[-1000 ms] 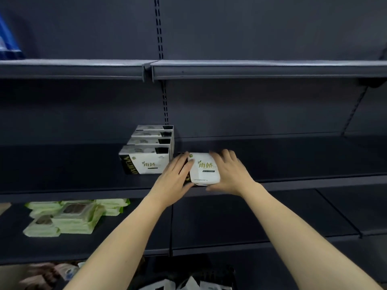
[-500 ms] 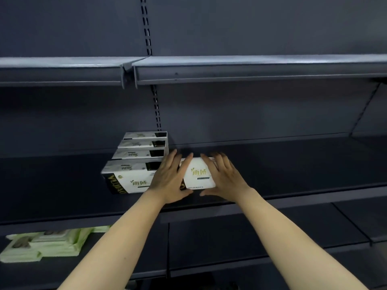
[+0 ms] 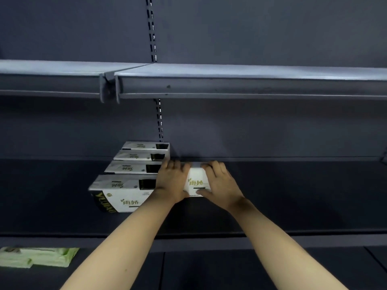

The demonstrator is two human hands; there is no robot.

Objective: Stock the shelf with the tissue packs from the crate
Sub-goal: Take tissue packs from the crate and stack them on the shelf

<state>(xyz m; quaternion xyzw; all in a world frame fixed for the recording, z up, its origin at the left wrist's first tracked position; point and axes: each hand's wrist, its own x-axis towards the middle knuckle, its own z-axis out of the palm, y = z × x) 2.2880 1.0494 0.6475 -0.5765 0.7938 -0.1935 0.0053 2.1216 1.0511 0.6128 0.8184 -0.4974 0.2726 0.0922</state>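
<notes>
Dark grey shop shelving fills the frame, with a slotted upright running down the back panel at upper centre and a paler shelf edge crossing above. On the middle shelf (image 3: 293, 195), at the centre of the frame, a white tissue pack (image 3: 196, 182) sits between both hands. It is a rectangular block with its printed short end towards the camera, so its long axis runs back towards the rear panel. That end carries green-and-dark lettering and a small dark bar beneath. The left hand (image 3: 170, 183) holds its left side and the right hand (image 3: 219, 183) its right side, fingers curled over the top edges. Just left of it, a row of four matching packs (image 3: 129, 181) lines up front to back. Pale green packs (image 3: 37, 258) lie on the lower shelf at bottom left.
</notes>
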